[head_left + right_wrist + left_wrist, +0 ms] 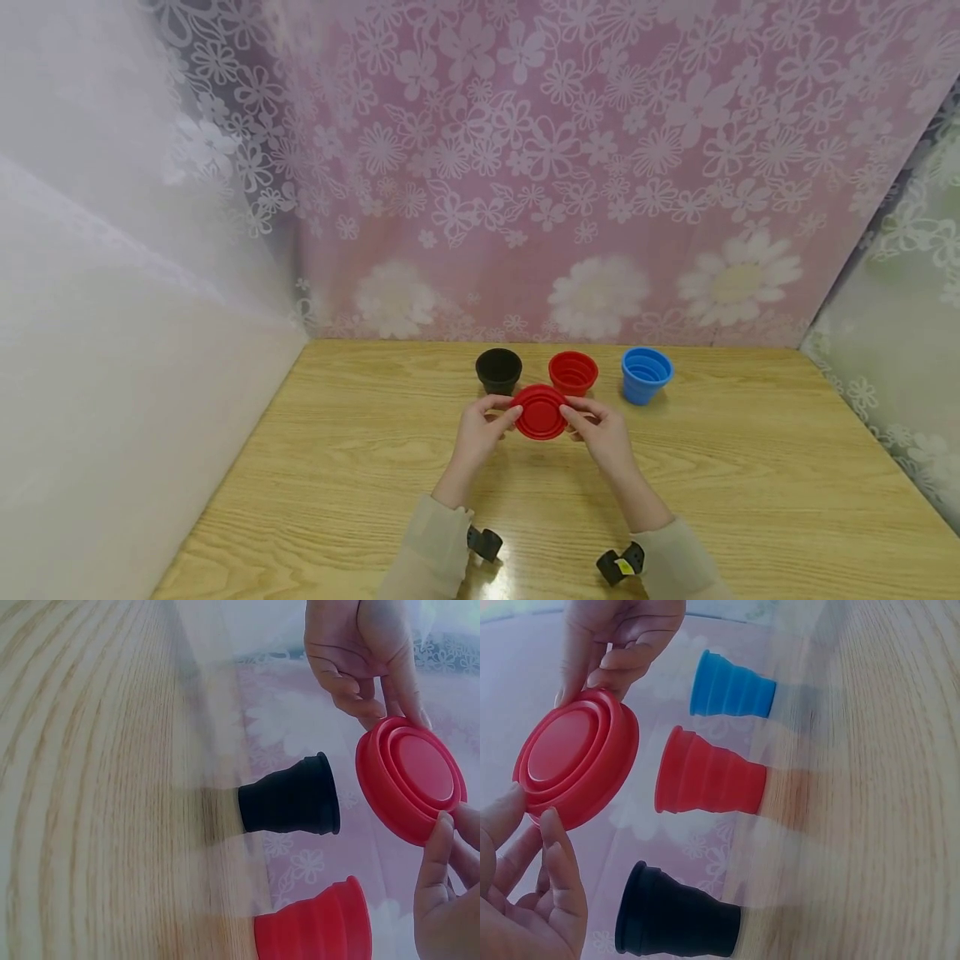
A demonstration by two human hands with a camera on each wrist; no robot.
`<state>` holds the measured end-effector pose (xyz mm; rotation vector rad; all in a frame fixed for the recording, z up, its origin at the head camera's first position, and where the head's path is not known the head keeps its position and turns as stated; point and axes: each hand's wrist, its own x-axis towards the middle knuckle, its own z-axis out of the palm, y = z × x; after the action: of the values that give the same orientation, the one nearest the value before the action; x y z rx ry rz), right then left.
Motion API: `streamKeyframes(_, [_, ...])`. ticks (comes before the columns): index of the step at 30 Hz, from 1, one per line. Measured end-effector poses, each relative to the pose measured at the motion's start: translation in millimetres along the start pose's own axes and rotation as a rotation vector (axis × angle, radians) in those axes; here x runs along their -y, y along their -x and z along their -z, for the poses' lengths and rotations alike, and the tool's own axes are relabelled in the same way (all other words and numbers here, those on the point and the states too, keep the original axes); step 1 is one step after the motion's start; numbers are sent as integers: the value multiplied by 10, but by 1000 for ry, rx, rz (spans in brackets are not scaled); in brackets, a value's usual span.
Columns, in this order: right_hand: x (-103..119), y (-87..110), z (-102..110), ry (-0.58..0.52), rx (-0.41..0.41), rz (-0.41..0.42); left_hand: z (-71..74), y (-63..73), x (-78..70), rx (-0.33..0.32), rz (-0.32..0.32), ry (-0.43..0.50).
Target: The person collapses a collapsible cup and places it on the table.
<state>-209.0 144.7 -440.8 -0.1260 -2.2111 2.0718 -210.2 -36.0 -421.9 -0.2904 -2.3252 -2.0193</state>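
Note:
A flattened red collapsible cup [541, 412] is held up above the table, its ringed face turned toward the head camera. My left hand [480, 429] pinches its left rim between thumb and fingers. On the opposite rim, my right hand [602, 435] pinches in the same way. Behind it stand three expanded collapsible cups: a black cup [498, 372] at left, a red cup [573, 372] in the middle and a blue cup [646, 375] at right. Both wrist views show the flattened cup [577, 759] apart from the standing cups.
The wooden table [337, 467] ends at a pink flowered curtain [480, 167] behind the cups. A white sheet [135, 317] hangs along the left side, and a flowered sheet [907, 333] along the right. Black wrist mounts [621, 564] sit by the sleeves.

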Motion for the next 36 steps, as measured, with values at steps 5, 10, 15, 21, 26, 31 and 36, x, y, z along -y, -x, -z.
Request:
streamKeyframes(5, [-2, 12, -7, -48, 10, 0, 4, -9, 7, 5, 18, -2])
streamKeyframes(10, [-23, 6, -3, -68, 19, 1, 3, -25, 66, 14, 27, 61])
streamKeyframes(15, [-32, -2, 9, -84, 28, 8, 4, -22, 76, 5, 26, 104])
streamKeyframes(21, [-30, -6, 9, -97, 18, 11, 8, -24, 68, 3, 10, 128])
streamKeyframes(26, [-27, -2, 8, -97, 16, -10, 14, -20, 63, 0, 8, 150])
streamKeyframes(31, [-19, 4, 8, -91, 18, -2, 21, -17, 63, -3, 5, 156])
streamKeyframes(36, [-16, 1, 0, -113, 24, 24, 35, -19, 63, 3, 8, 179])
